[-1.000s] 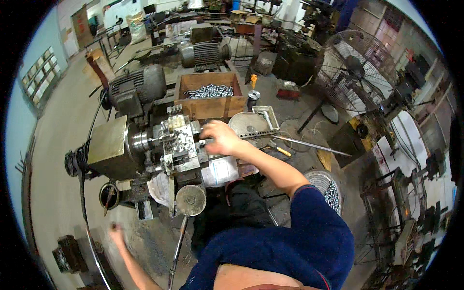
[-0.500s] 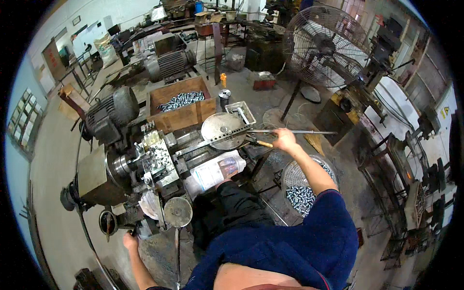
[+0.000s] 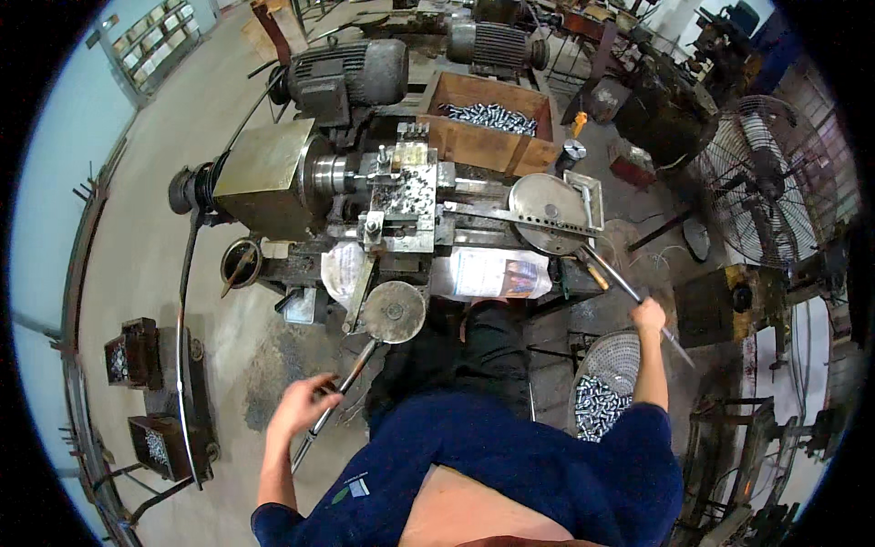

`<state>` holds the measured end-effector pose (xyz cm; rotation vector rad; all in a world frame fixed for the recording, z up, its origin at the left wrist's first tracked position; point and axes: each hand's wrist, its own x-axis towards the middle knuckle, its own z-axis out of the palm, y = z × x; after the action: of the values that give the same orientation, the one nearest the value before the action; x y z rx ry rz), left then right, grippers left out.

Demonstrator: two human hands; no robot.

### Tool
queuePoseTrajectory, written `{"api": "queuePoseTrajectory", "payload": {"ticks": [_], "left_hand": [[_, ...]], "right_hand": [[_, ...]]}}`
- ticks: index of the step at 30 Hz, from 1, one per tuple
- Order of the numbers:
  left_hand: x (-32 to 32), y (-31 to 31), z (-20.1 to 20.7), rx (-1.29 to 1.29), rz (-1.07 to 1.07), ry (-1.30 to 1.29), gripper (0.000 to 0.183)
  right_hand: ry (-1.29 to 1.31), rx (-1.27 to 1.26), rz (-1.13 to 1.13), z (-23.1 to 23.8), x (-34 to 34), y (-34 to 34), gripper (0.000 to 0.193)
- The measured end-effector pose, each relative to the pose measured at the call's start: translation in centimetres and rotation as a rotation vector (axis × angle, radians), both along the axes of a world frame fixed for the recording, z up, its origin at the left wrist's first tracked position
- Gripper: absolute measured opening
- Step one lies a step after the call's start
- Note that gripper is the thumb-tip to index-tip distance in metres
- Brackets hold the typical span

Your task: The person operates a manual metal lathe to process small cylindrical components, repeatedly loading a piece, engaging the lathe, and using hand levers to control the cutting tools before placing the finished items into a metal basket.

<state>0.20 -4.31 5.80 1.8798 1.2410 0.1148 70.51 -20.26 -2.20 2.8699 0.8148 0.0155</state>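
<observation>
My right hand (image 3: pixel 649 315) is wrapped round a long metal lever (image 3: pixel 622 281), which slants from beside a round metal disc (image 3: pixel 538 202) with a perforated bar across it. My left hand (image 3: pixel 305 404) has its fingers apart and slightly curled, close to a second lever (image 3: pixel 359 363). I cannot tell whether the fingertips touch it. That lever runs down from a smaller round plate (image 3: pixel 395 312) at the front of a lathe-like machine (image 3: pixel 264 187). Dark metal chips cover its tool slide (image 3: pixel 406 202). A printed sack (image 3: pixel 492 273) lies over the machine's front, by my legs.
Behind the machine a wooden box (image 3: pixel 488 146) holds several small metal parts. A perforated basket (image 3: pixel 609 360) of similar parts stands below my right arm. Two small bins (image 3: pixel 150 447) are on the left floor. A large fan (image 3: pixel 761 182) stands at the right.
The view has turned leftward. My left hand has come away from beside the handwheel to near the front lever. My right hand has swung its lever toward me, still gripping it.
</observation>
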Motion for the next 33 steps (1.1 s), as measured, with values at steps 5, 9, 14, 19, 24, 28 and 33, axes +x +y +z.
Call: {"api": "queuePoseTrajectory", "payload": {"ticks": [5, 9, 14, 19, 24, 28, 33], "left_hand": [[2.1, -1.5, -3.1, 0.048, 0.038, 0.152, 0.021], [1.7, -0.9, -4.1, 0.068, 0.012, 0.089, 0.015], [2.0, -0.9, -4.5, 0.041, 0.040, 0.069, 0.016], [2.8, -0.9, -3.3, -0.028, 0.057, 0.099, 0.016], [2.5, -1.1, -3.3, 0.042, 0.041, 0.147, 0.014], [1.9, -1.0, -3.8, 0.061, 0.024, 0.157, 0.014], [1.9, -0.9, -4.0, 0.005, -0.004, 0.083, 0.016]], "right_hand": [[0.121, 0.052, 0.067, 0.2, -9.6, -4.3, 0.032], [0.156, 0.259, 0.160, -1.1, -16.1, -5.2, 0.030], [0.300, 0.289, 0.122, 0.2, -20.3, -4.2, 0.031], [0.287, 0.292, 0.160, 0.5, -21.1, -4.2, 0.034], [0.366, 0.337, 0.182, 0.4, -19.5, -3.8, 0.031], [0.304, 0.103, 0.117, 0.7, -14.0, -4.6, 0.032], [0.083, -0.001, -0.116, 0.8, -2.8, -2.4, 0.038]]}}
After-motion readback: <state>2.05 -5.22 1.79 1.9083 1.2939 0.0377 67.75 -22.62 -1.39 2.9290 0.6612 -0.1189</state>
